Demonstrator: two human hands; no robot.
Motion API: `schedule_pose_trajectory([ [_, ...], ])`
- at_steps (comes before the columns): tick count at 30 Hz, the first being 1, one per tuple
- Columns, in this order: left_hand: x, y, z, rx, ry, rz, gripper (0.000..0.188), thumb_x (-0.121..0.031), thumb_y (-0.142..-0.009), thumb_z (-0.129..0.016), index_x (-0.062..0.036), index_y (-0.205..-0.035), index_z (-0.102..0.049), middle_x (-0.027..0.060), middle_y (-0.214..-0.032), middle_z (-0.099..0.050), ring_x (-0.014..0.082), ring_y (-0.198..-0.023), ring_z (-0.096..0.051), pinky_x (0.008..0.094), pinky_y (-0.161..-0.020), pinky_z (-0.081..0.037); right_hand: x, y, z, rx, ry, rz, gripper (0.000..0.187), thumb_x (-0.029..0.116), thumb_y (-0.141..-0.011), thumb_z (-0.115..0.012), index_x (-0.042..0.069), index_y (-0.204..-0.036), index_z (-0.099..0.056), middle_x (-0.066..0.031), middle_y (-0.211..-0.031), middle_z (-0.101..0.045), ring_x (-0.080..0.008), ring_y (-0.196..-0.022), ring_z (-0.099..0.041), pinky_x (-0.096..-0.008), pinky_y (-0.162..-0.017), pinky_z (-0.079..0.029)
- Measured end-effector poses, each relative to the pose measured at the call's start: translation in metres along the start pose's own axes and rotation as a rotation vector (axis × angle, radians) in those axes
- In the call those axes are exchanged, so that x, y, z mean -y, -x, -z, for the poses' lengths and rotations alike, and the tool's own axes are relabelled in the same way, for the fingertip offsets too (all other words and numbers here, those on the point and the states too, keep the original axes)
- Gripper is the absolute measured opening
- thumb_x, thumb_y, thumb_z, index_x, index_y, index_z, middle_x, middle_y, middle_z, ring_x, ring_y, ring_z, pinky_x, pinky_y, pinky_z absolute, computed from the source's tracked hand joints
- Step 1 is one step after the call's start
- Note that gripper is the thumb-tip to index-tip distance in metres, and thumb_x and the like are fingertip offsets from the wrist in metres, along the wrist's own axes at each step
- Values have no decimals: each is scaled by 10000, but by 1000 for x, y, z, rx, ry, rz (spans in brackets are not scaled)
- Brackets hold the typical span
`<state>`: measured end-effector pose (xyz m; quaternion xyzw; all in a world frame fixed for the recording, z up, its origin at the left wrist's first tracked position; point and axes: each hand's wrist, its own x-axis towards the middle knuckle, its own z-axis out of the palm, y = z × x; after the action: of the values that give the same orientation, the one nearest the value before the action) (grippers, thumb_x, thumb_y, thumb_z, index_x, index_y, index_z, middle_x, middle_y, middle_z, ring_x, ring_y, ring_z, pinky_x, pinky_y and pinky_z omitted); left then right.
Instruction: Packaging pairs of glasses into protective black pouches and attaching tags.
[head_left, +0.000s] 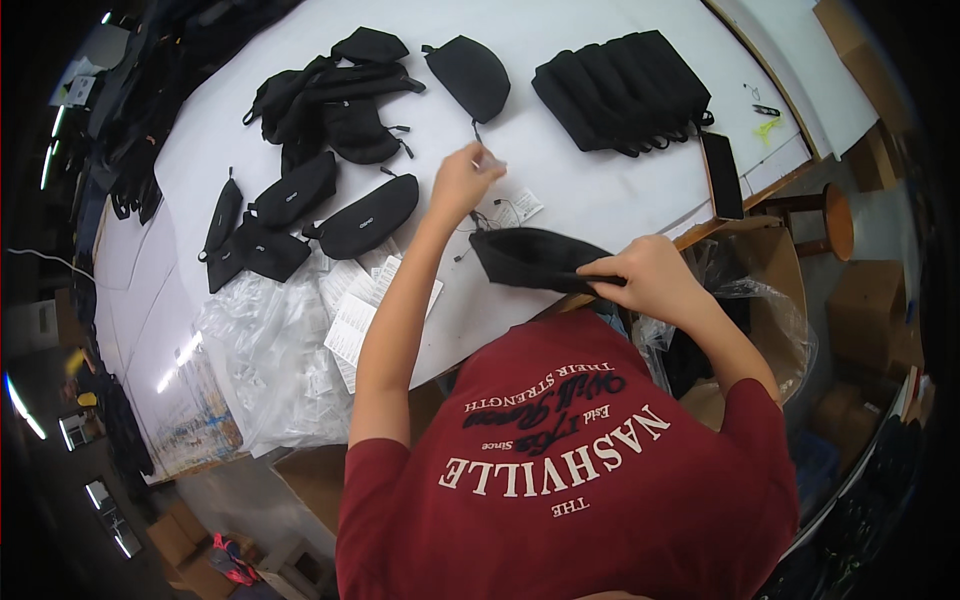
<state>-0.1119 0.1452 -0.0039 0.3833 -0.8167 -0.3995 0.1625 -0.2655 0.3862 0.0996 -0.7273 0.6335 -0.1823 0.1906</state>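
- Head view: pouch-handling step, right hand (652,277) pinching a black pouch (525,268) between its fingers.
- Left hand (463,182) fingers pinch a small pale item (488,163).
- Next move likely needs a steady pouch.

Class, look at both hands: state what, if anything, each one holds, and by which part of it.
The right hand holds a black pouch by the edge at its right end. Whether the left hand holds anything cannot be told.
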Motion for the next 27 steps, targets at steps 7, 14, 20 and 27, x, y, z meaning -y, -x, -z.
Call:
schedule_pose_trajectory([
  [7,-94,82,54,40,-132,-525,207,-250,-768,-723,-109,-917,-691,42,-1175,-571,253,-1124,-440,382,-961,-340,0,-11,8,-151,136,27,180,195,-702,-704,155,-875,-734,-92,-543,-587,-272,-514,-586,-360,-519,-455],
  [14,-42,132,30,-411,946,-70,802,-219,-693,-812,-72,-1340,-361,79,-1341,-372,229,-1216,-402,371,-1017,-327,21,-31,1,-310,-67,114,252,128,-694,-728,131,-946,-729,-46,-510,-544,-176,-447,-507,-302,-505,-389],
  [20,-51,137,19,-424,1475,136,502,-121,-801,-719,-32,-1234,-481,57,-1134,-577,175,-1062,-554,333,-949,-423,53,-51,-21,-450,-273,11,107,150,-747,-724,92,-833,-694,-21,-481,-514,-166,-408,-471,-286,-471,-359],
  [27,-59,144,40,-377,1244,181,278,-45,-769,-725,31,-1017,-624,85,-942,-668,162,-830,-645,281,-795,-500,35,-71,-47,-623,-576,65,179,182,-863,-645,16,-930,-656,-101,-825,-648,-173,-764,-603,-250,-713,-438],
])
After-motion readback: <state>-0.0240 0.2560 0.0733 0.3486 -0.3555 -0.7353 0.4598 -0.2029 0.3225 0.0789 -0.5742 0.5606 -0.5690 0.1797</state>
